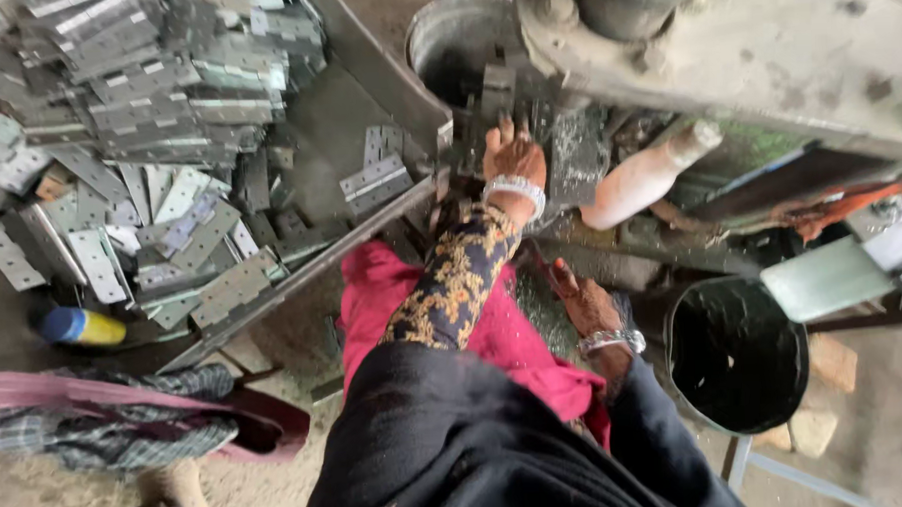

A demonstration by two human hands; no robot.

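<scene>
Up top, left hand (513, 156) at press (664, 46); blue-yellow tube (79, 326) beside hinges (147, 144).

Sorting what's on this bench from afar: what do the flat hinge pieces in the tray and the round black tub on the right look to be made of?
The hinge pieces look like plated sheet steel: grey, thin, with a dull silvery shine, punched holes and rolled knuckles. The black tub seems to be moulded plastic or rubber: matte, with a smooth rounded rim; which one I cannot tell. The left hand reaches into the grimy press.
</scene>
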